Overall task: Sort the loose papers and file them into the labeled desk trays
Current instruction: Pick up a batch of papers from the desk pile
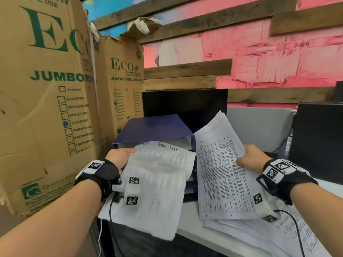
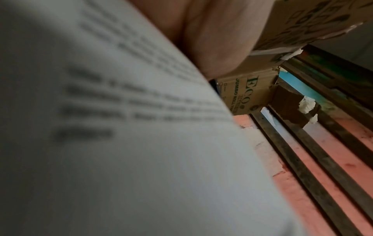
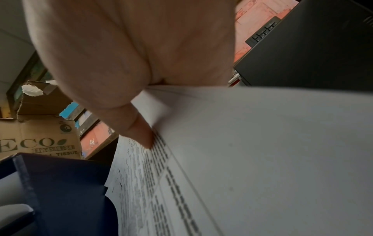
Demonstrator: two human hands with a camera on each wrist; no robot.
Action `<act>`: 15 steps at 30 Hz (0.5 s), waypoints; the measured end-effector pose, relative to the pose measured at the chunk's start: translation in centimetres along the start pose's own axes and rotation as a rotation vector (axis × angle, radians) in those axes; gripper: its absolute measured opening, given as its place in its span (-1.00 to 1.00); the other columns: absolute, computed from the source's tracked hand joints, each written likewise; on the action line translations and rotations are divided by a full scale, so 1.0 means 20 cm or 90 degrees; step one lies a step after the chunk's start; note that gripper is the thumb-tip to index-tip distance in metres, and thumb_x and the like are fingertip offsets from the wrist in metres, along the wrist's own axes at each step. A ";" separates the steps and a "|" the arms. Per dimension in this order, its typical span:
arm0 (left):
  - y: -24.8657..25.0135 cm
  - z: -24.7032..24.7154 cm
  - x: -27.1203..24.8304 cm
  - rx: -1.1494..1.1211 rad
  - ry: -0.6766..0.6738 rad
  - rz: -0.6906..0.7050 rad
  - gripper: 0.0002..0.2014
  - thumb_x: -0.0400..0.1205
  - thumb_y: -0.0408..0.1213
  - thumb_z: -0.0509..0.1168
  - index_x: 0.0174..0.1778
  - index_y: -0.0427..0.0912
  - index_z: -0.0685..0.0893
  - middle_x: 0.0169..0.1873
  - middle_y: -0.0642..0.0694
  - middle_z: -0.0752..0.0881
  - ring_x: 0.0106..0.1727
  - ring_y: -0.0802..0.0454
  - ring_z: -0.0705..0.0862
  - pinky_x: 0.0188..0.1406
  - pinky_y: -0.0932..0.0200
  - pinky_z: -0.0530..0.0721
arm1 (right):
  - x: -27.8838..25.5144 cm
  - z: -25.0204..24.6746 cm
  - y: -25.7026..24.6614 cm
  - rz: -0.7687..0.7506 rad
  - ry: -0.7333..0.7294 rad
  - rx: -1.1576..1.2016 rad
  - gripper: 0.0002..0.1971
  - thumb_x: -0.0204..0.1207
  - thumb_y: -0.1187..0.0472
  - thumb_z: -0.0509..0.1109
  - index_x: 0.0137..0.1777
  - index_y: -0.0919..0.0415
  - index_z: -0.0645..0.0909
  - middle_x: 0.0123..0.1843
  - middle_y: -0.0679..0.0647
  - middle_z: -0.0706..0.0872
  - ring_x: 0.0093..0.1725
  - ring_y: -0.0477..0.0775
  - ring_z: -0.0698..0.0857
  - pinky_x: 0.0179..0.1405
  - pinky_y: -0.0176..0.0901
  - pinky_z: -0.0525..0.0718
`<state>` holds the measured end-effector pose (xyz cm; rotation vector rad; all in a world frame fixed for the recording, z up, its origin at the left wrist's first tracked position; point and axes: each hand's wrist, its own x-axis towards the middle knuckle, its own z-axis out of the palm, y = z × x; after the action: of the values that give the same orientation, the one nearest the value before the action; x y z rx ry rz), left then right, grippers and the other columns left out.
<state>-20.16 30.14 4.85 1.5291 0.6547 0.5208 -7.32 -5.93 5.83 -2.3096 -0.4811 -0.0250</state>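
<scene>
The left hand (image 1: pixel 120 158) grips a sheet headed "TASK LIST" (image 1: pixel 157 182) by its left edge, thumb on top and the other fingers hidden beneath the paper; the sheet sags and curls toward the near side, and its far edge lies just in front of the dark blue desk trays (image 1: pixel 157 130). In the left wrist view the same sheet (image 2: pixel 121 143) fills most of the picture, blurred, with the palm (image 2: pixel 212 39) pressed against its upper edge. The right hand (image 1: pixel 252 158) pinches a sheet printed with dense tables (image 1: pixel 220 169) at its right edge, holding it tilted so that its far corner rises beside the trays. The right wrist view shows the thumb (image 3: pixel 139 127) laid on the printed face of this sheet (image 3: pixel 262 159), with more than one layer of paper caught under it; how many cannot be told. Under the right forearm, on the white desk (image 1: pixel 196 236), lies a loose pile of further printed papers (image 1: pixel 289 234), fanned out to the near right. Tall cardboard boxes (image 1: pixel 46 99) marked "ECO JUMBO" stand to the left, a black monitor (image 1: pixel 185 102) stands behind the trays, and a black computer case (image 1: pixel 319 138) stands at the far right.
</scene>
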 end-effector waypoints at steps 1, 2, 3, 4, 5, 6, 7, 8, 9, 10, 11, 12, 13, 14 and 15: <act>-0.01 0.00 0.02 -0.025 0.012 -0.008 -0.69 0.64 -0.35 0.30 0.29 -0.33 0.64 0.26 -0.38 0.66 0.26 -0.32 0.65 0.09 -0.08 0.65 | 0.00 0.00 0.00 0.002 0.000 -0.002 -0.83 0.49 0.50 0.32 -0.02 0.26 0.55 -0.13 0.11 0.67 -0.16 0.11 0.66 -0.11 -0.11 0.61; -0.01 0.02 0.03 -0.016 0.032 -0.007 -0.62 0.63 -0.32 0.31 0.37 -0.31 0.57 0.32 -0.35 0.62 0.33 -0.28 0.62 0.11 -0.02 0.64 | 0.00 0.00 0.00 0.003 0.001 -0.005 -0.83 0.49 0.50 0.32 -0.01 0.27 0.55 -0.12 0.13 0.68 -0.16 0.12 0.67 -0.11 -0.11 0.61; 0.02 0.03 0.02 -0.014 0.052 -0.014 -0.55 0.64 -0.31 0.29 0.47 -0.24 0.48 0.40 -0.29 0.57 0.40 -0.21 0.57 0.16 0.03 0.61 | 0.00 0.00 0.00 0.003 0.004 -0.006 -0.84 0.49 0.50 0.32 0.00 0.28 0.56 -0.10 0.16 0.69 -0.16 0.14 0.67 -0.11 -0.10 0.62; 0.04 0.04 0.00 0.012 0.091 -0.028 -0.47 0.65 -0.32 0.25 0.57 -0.16 0.34 0.47 -0.21 0.51 0.47 -0.13 0.50 0.27 0.06 0.55 | 0.01 0.00 0.00 0.001 0.008 -0.004 -0.84 0.49 0.50 0.32 0.01 0.29 0.57 -0.09 0.18 0.69 -0.16 0.15 0.67 -0.12 -0.10 0.62; 0.05 0.04 -0.02 0.254 0.116 0.050 -0.40 0.66 -0.32 0.22 0.63 -0.10 0.20 0.52 -0.15 0.45 0.52 -0.07 0.44 0.37 0.11 0.47 | 0.01 -0.01 0.00 -0.001 0.011 -0.003 -0.83 0.49 0.50 0.32 0.01 0.29 0.57 -0.09 0.18 0.69 -0.16 0.15 0.67 -0.13 -0.11 0.62; 0.09 0.05 -0.06 0.395 0.134 0.097 -0.36 0.67 -0.33 0.20 0.66 -0.08 0.10 0.56 -0.12 0.38 0.56 -0.04 0.38 0.43 0.14 0.41 | 0.01 -0.01 0.00 -0.002 0.016 -0.003 -0.83 0.49 0.50 0.31 0.01 0.29 0.57 -0.09 0.18 0.69 -0.16 0.15 0.67 -0.14 -0.12 0.61; 0.10 0.06 -0.10 0.452 0.146 0.116 -0.37 0.69 -0.33 0.17 0.67 -0.08 0.09 0.59 -0.10 0.33 0.58 -0.03 0.33 0.48 0.16 0.36 | 0.01 -0.01 0.00 -0.001 0.021 -0.003 -0.83 0.49 0.50 0.31 0.00 0.28 0.57 -0.09 0.18 0.69 -0.16 0.15 0.67 -0.14 -0.12 0.60; 0.09 0.07 -0.08 0.475 0.110 0.153 -0.44 0.71 -0.33 0.12 0.65 -0.11 0.16 0.60 -0.09 0.32 0.59 -0.02 0.31 0.50 0.15 0.35 | 0.01 -0.02 0.00 0.001 0.026 0.000 -0.83 0.49 0.50 0.31 0.00 0.28 0.57 -0.09 0.18 0.69 -0.16 0.16 0.67 -0.13 -0.12 0.60; 0.08 0.08 -0.08 0.487 0.139 0.129 -0.53 0.73 -0.35 0.06 0.61 -0.16 0.28 0.58 -0.10 0.35 0.58 -0.03 0.33 0.50 0.15 0.35 | 0.01 -0.02 0.00 0.004 0.030 0.004 -0.83 0.49 0.49 0.31 0.00 0.28 0.57 -0.08 0.19 0.69 -0.15 0.17 0.67 -0.13 -0.12 0.60; 0.08 0.09 -0.08 0.463 0.151 0.094 -0.60 0.75 -0.37 0.01 0.53 -0.23 0.41 0.52 -0.14 0.44 0.54 -0.07 0.39 0.47 0.13 0.39 | 0.01 -0.02 0.00 0.007 0.031 0.009 -0.83 0.49 0.49 0.31 0.01 0.28 0.57 -0.08 0.20 0.69 -0.15 0.17 0.67 -0.12 -0.11 0.61; 0.08 0.10 -0.07 0.345 0.132 0.087 -0.65 0.74 -0.41 0.00 0.39 -0.31 0.55 0.38 -0.20 0.58 0.44 -0.15 0.49 0.37 0.10 0.46 | 0.01 -0.03 0.00 0.011 0.033 0.013 -0.83 0.49 0.49 0.32 0.02 0.29 0.58 -0.07 0.20 0.70 -0.14 0.18 0.68 -0.11 -0.10 0.61; 0.08 0.11 -0.07 0.262 0.102 0.073 -0.73 0.72 -0.44 0.04 0.14 -0.38 0.64 0.11 -0.25 0.68 0.23 -0.23 0.58 0.18 0.04 0.52 | 0.01 -0.03 0.00 0.015 0.034 0.015 -0.83 0.49 0.49 0.32 0.04 0.31 0.58 -0.05 0.21 0.70 -0.13 0.18 0.68 -0.11 -0.09 0.62; 0.06 0.11 -0.06 0.200 0.076 0.086 -0.82 0.69 -0.46 0.11 -0.11 -0.40 0.61 -0.17 -0.25 0.64 0.01 -0.22 0.57 -0.04 0.04 0.50 | 0.02 -0.03 0.01 0.019 0.036 0.017 -0.81 0.48 0.49 0.32 0.06 0.34 0.59 -0.04 0.22 0.70 -0.12 0.19 0.68 -0.10 -0.09 0.62; 0.05 0.12 -0.06 0.189 0.069 0.065 -0.88 0.66 -0.47 0.19 -0.19 -0.39 0.55 -0.29 -0.22 0.55 -0.12 -0.16 0.52 -0.18 0.06 0.44 | 0.02 -0.03 0.01 0.023 0.039 0.023 -0.79 0.48 0.49 0.32 0.09 0.36 0.60 -0.03 0.23 0.71 -0.11 0.20 0.68 -0.10 -0.08 0.63; 0.06 0.13 -0.05 0.233 0.073 0.075 -0.94 0.63 -0.46 0.25 -0.12 -0.40 0.54 -0.26 -0.21 0.53 -0.16 -0.12 0.50 -0.24 0.09 0.43 | 0.03 -0.03 0.01 0.026 0.043 0.028 -0.77 0.47 0.49 0.32 0.12 0.38 0.60 -0.02 0.24 0.70 -0.10 0.20 0.68 -0.09 -0.09 0.63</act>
<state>-19.05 27.54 5.93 1.9000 0.7836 0.6046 -6.60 -6.29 6.21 -2.2678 -0.3965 -0.0711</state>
